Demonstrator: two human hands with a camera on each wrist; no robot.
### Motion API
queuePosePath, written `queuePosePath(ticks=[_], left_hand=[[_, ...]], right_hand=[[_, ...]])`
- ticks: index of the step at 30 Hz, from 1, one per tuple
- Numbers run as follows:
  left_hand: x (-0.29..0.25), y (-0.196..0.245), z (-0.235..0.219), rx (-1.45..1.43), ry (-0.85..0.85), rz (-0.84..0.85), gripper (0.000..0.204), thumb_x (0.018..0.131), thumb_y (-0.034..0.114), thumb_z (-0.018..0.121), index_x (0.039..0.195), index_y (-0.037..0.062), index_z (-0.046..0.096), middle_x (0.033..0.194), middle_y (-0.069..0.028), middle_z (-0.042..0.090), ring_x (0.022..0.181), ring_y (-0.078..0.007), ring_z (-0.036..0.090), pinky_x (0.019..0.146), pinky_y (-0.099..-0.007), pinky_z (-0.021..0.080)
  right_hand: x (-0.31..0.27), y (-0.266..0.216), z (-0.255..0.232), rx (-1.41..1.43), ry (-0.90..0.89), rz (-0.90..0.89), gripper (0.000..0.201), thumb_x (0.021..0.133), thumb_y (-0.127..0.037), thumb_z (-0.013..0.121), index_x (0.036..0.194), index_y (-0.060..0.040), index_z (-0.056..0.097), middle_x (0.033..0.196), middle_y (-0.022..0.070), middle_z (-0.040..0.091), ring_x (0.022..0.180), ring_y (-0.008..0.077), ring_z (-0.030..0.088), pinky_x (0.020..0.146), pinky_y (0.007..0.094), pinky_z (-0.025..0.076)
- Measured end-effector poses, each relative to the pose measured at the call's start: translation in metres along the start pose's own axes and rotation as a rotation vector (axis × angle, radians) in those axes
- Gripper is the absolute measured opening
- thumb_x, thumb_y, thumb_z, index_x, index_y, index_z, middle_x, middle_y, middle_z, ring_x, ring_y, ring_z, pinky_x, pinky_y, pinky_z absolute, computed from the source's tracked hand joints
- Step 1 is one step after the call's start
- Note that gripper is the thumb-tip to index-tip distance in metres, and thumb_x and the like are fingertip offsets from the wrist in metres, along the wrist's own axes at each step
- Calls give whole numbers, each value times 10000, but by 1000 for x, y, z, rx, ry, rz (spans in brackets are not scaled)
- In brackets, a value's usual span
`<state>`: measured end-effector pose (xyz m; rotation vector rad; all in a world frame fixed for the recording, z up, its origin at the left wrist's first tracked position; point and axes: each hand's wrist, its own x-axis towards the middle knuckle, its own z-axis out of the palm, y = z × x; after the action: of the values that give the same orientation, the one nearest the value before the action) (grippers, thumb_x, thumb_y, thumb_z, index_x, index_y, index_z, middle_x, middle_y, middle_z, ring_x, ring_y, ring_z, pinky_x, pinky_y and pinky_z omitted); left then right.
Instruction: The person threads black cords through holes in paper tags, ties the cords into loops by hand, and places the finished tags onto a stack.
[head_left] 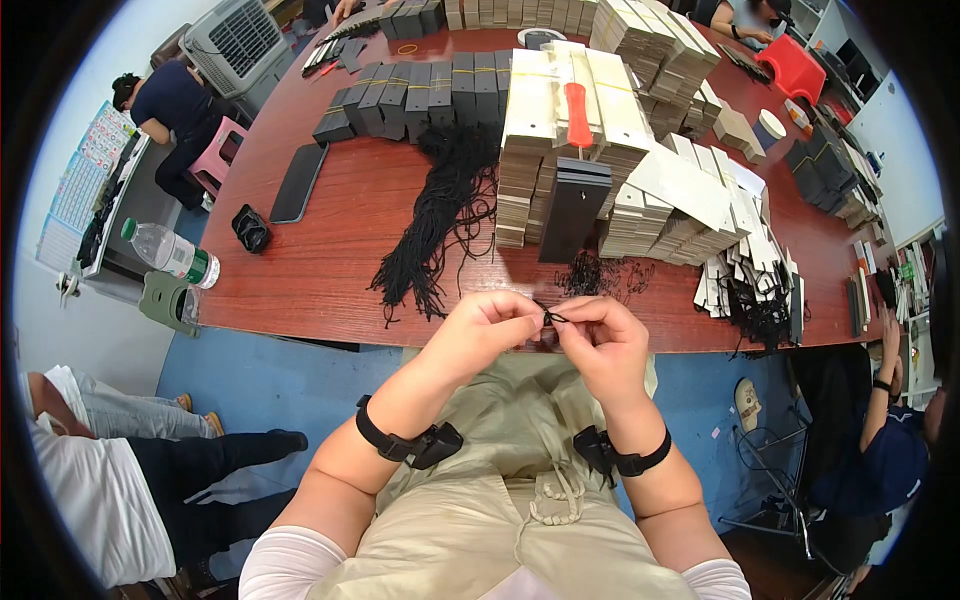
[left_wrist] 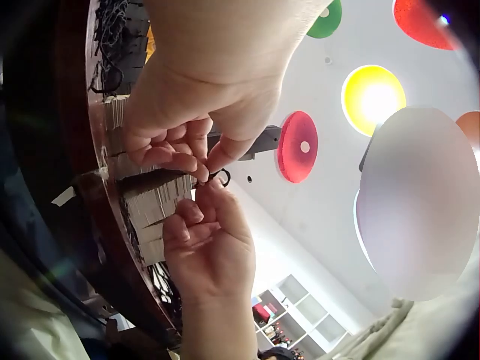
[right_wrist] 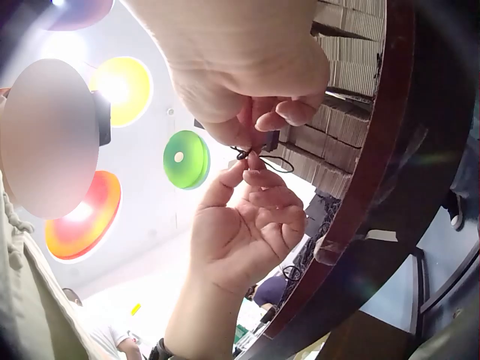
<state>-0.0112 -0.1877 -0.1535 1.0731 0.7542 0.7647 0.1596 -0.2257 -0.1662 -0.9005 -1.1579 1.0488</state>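
Note:
Both hands meet at the table's front edge over a short black cord. My left hand pinches one side of it between thumb and forefinger. Opposite, the thumb and forefinger of my right hand pinch the other side. In the right wrist view a small knot shows at the fingertips, and a thin loop trails beside it. Just beyond the hands, a scatter of small black cord loops lies on the table. A long bundle of black cords is spread to the left.
Behind the loops stand stacked pale boards, a black block and a red-handled tool. Pale strips with black cords lie at the right. A phone, a black case and a bottle are at the left.

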Motion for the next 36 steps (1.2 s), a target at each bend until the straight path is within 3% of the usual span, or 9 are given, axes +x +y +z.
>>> queuePosePath(ticks=[5, 8, 12, 16, 17, 21, 25, 31, 36], left_hand=[[-1, 0, 0, 36, 24, 23, 89, 828, 54, 615, 881, -3, 658, 779, 1, 622, 691, -46, 535, 613, -199, 429], [-3, 3, 2, 69, 64, 36, 73, 821, 43, 619, 863, -2, 658, 775, -13, 630, 675, -52, 543, 601, -202, 433], [-5, 6, -3, 92, 50, 64, 103, 827, 57, 625, 897, -10, 661, 793, 4, 623, 687, -35, 535, 606, -197, 441], [-6, 10, -6, 91, 28, 87, 95, 828, 53, 622, 891, -8, 659, 782, 2, 620, 686, -36, 532, 608, -197, 441], [-7, 12, -7, 91, 8, 98, 93, 829, 50, 619, 889, -9, 658, 779, 3, 617, 686, -36, 530, 607, -196, 439], [-8, 20, -3, 60, -57, 138, 81, 830, 37, 612, 879, -11, 654, 770, 6, 606, 686, -35, 522, 601, -195, 426], [-9, 18, -7, 78, -38, 130, 69, 827, 25, 612, 866, -14, 652, 769, 8, 602, 682, -32, 516, 585, -194, 412], [-9, 15, -8, 90, -67, 123, 57, 823, 16, 614, 856, -12, 650, 771, 8, 601, 672, -29, 509, 575, -193, 411], [-8, 15, -8, 86, -84, 132, 52, 819, 9, 615, 852, -13, 650, 771, 7, 600, 678, -31, 510, 579, -195, 412]], right_hand=[[-2, 0, 0, -27, -3, 27, 104, 794, 60, 611, 872, -8, 597, 910, 55, 648, 681, 16, 507, 576, 157, 395], [1, -4, -1, 94, 80, 186, 66, 836, 9, 595, 891, -23, 577, 904, 54, 651, 674, 24, 510, 570, 167, 397], [6, -2, -20, 134, 22, 393, 12, 877, -48, 565, 888, -48, 561, 747, -24, 578, 655, 27, 472, 561, 188, 388], [8, -14, -12, -172, 19, -9, 70, 852, -11, 556, 921, -7, 565, 951, 34, 540, 660, 24, 462, 553, 183, 381], [9, -20, -14, -132, -106, 59, 204, 844, 2, 551, 1047, 0, 527, 1056, 55, 506, 685, 25, 479, 558, 179, 387], [16, -46, -8, 185, -385, 548, 409, 856, -19, 549, 1224, -50, 373, 972, 55, 564, 620, 48, 505, 501, 186, 376], [18, -41, -9, 274, -371, 623, 267, 869, -56, 569, 1107, -59, 447, 710, -16, 558, 513, 41, 454, 436, 183, 316], [16, -34, -7, 107, -280, 469, 39, 852, -47, 604, 867, -24, 575, 710, -62, 540, 531, -10, 408, 457, 169, 294], [14, -37, -8, -36, -238, 470, 33, 822, -26, 640, 842, -5, 624, 688, -58, 564, 599, -15, 456, 504, 157, 335]])
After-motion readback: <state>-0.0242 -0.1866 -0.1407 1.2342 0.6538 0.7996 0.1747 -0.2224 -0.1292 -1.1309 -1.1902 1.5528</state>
